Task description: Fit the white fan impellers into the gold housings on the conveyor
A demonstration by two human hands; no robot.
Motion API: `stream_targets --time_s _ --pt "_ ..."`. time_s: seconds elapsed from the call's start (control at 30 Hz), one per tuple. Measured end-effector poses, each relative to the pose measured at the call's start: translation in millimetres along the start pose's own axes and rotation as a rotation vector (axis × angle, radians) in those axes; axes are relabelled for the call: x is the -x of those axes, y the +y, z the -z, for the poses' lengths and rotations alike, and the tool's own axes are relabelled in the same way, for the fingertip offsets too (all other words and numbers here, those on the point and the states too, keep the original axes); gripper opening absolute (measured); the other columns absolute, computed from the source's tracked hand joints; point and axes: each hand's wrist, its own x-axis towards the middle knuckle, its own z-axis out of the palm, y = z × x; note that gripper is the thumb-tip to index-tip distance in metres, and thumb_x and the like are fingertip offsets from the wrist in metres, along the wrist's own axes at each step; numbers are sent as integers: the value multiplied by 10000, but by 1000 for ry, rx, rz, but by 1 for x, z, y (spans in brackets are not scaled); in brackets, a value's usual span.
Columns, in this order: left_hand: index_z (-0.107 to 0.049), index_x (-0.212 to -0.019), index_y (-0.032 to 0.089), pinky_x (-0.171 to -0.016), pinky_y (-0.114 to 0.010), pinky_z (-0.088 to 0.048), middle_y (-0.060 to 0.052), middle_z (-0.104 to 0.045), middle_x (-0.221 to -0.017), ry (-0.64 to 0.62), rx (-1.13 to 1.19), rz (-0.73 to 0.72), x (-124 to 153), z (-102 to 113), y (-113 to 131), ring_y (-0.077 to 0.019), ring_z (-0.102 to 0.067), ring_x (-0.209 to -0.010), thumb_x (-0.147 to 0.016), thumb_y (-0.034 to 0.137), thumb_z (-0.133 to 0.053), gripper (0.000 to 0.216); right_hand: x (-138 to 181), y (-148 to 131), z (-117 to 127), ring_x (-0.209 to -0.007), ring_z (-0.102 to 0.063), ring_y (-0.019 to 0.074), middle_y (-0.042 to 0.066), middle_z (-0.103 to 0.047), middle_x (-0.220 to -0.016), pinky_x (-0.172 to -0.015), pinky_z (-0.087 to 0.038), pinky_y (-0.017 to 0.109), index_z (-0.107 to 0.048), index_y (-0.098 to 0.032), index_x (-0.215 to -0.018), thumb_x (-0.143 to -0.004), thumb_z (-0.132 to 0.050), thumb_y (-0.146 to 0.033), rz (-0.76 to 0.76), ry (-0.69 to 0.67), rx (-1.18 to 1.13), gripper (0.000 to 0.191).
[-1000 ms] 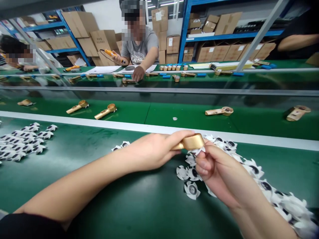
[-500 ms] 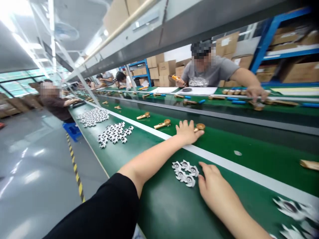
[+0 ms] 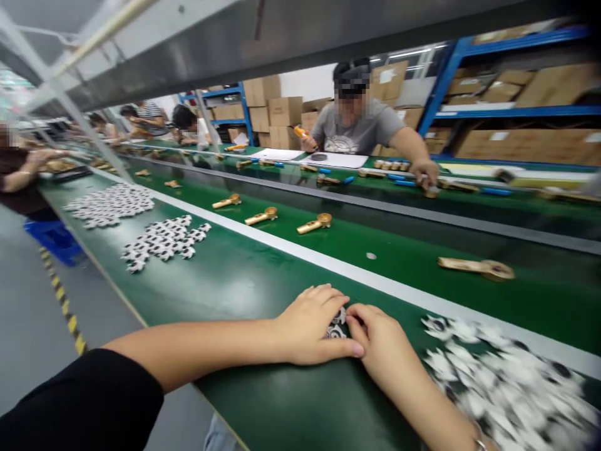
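Note:
My left hand (image 3: pixel 312 326) lies low over the green bench, fingers stretched and thumb apart, arched around a small group of white pinwheel-shaped parts with dark centres (image 3: pixel 337 331). The hand hides much of the group. From the other side, my right hand (image 3: pixel 381 338) reaches in with bent fingers, its fingertips at the edge of these parts and close to my left thumb. Nothing appears lifted in either hand. A heap of similar white parts (image 3: pixel 511 382) lies by my right forearm. Past the white strip, a gold scoop-shaped piece (image 3: pixel 317 223) rests on the green belt.
More white parts (image 3: pixel 162 241) spread flat along the bench to the left. Another gold scoop-shaped piece (image 3: pixel 476 268) lies on the belt at right. Across the line, a co-worker (image 3: pixel 354 122) handles a piece. A metal beam (image 3: pixel 235 56) crosses overhead.
My left hand has left the gold scoop-shaped piece on the belt and come back to the small group of white parts. My right hand has closed in on them. The view has swung right.

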Motion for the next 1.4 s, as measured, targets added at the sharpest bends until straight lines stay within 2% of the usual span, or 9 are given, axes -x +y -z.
stream_targets --time_s 0.1,0.2,0.33,0.47,0.63,0.83,1.0,1.13,1.4 --pt "-432 -1506 132 -1190 -674 -272 -193 -473 -1550 -54 -28 -76 -4 -4 19 -422 -351 -1477 -903 724 -469 846 29 4 12 -755 -633 175 35 -653 -806 -725 -476 298 -642 -179 -814 -930 -497 -156 -97 37 10 187" --pt "-454 -1479 133 -1196 -630 -289 -195 -481 -1532 -15 -83 -138 -34 7 34 -366 -394 -1453 -977 639 -397 716 45 2 17 -734 -616 150 8 -633 -787 -730 -498 311 -621 -158 -780 -958 -569 -208 -183 70 10 192" --pt "-477 -1439 126 -1206 -527 -312 -195 -453 -1520 115 -145 -192 -133 16 66 -324 -389 -1437 -979 571 -483 640 48 -2 20 -765 -635 136 0 -657 -822 -763 -539 328 -636 -151 -812 -984 -610 -316 -241 87 -16 241" --pt "-565 -1341 177 -1021 -549 -501 -131 -558 -1407 63 -187 -210 -235 -4 98 -303 -581 -1234 -959 383 -625 438 45 -5 19 -795 -652 136 3 -674 -844 -784 -555 333 -647 -153 -834 -989 -612 -316 -230 82 -36 229" --pt "-599 -1280 162 -926 -477 -568 -117 -623 -1297 -74 -202 -158 -281 -17 106 -258 -645 -1108 -962 343 -631 367 47 -7 12 -769 -657 145 33 -664 -871 -711 -536 298 -608 -150 -819 -980 -547 -155 -220 133 -71 172" --pt "-595 -1270 158 -861 -433 -592 -106 -648 -1230 -19 -10 -20 -233 11 71 -231 -671 -1022 -966 338 -625 354 57 15 36 -551 -691 155 17 -685 -696 -492 -468 232 -520 -219 -830 -997 -364 -244 -231 159 -295 230" --pt "-572 -1191 145 -578 -262 -549 -24 -641 -906 90 252 79 -146 30 31 -114 -611 -649 -994 381 -572 307 59 30 59 -690 -720 201 31 -711 -761 -644 -526 301 -612 -215 -868 -934 -436 -260 -184 136 -248 193" --pt "-435 -1100 200 -504 -223 -487 80 -493 -727 130 396 85 -96 31 16 -71 -515 -495 -970 389 -561 262 55 26 51 -914 -695 265 106 -723 -1018 -826 -497 380 -722 -192 -997 -896 -451 -183 -129 119 -117 289" --pt "-450 -1068 226 -589 -276 -461 45 -544 -805 79 377 25 -79 25 19 -135 -560 -629 -917 423 -582 281 44 12 27 -778 -673 245 97 -686 -925 -699 -460 348 -719 -215 -812 -896 -477 -207 -158 73 -96 256"
